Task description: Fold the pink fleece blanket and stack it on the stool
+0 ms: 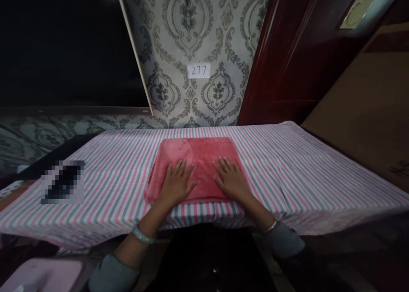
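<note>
A folded pink-red cloth (204,156), plush like a towel or blanket, lies in a flat rectangle near the middle of the table. Its layers show along the left edge. My left hand (177,183) rests flat on its left part, fingers stretched and spread. On the right part lies my right hand (232,179), palm down, with the fingers apart. Both hands press on the top of the cloth and grip nothing. The palms hide the cloth beneath them.
A striped tablecloth (115,164) covers the table and hangs over its front edge. A pixelated dark object (62,182) lies at the left. Behind are a large dark screen (70,49) and a wall label (198,70) reading 277. A cardboard box (367,100) stands at the right.
</note>
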Available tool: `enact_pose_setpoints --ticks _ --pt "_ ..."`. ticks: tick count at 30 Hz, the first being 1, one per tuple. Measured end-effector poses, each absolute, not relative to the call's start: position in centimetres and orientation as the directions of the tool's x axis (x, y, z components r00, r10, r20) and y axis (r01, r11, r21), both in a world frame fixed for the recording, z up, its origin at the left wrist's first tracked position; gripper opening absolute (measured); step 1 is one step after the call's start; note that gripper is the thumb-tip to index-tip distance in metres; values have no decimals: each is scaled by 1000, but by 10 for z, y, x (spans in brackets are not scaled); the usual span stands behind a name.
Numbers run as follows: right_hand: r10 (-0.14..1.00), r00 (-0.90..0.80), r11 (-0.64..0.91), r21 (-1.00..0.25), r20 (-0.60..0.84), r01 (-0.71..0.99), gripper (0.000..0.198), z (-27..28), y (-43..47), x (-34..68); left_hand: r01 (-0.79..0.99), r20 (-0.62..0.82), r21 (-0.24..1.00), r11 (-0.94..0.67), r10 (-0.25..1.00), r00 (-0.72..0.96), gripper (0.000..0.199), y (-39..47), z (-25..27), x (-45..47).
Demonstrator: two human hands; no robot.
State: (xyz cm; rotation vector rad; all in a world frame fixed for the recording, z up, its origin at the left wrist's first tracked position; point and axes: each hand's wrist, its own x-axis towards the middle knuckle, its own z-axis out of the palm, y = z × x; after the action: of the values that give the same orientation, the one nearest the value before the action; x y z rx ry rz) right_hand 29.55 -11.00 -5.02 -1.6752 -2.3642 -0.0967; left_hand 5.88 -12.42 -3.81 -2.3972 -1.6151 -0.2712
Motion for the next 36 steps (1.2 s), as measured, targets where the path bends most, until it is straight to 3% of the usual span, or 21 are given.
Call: enact_pose_setpoints --ticks 5,14,18,22,27,36 --pt "931 -260 281 -47 257 959 53 -66 -122 329 949 309 -158 -273 899 310 60 -142 -39 19" --pt "917 -242 301 -151 317 942 52 -92 -135 373 941 323 -133 -312 883 339 52 -166 -39 -27" --pt "900 -221 295 -152 376 943 49 -67 -142 353 945 361 -122 -302 874 326 50 -174 -25 -2" --pt "844 -383 462 -147 374 875 51 -43 -151 299 876 359 -104 -471 804 474 64 -176 -34 60" --pt "842 -469 516 -145 268 844 51 -58 -155 269 861 356 -72 -503 794 493 68 -175 -71 96" --pt "821 -469 527 -117 325 842 51 -76 -153 274 849 395 -36 -527 773 496 68 -179 -71 89"
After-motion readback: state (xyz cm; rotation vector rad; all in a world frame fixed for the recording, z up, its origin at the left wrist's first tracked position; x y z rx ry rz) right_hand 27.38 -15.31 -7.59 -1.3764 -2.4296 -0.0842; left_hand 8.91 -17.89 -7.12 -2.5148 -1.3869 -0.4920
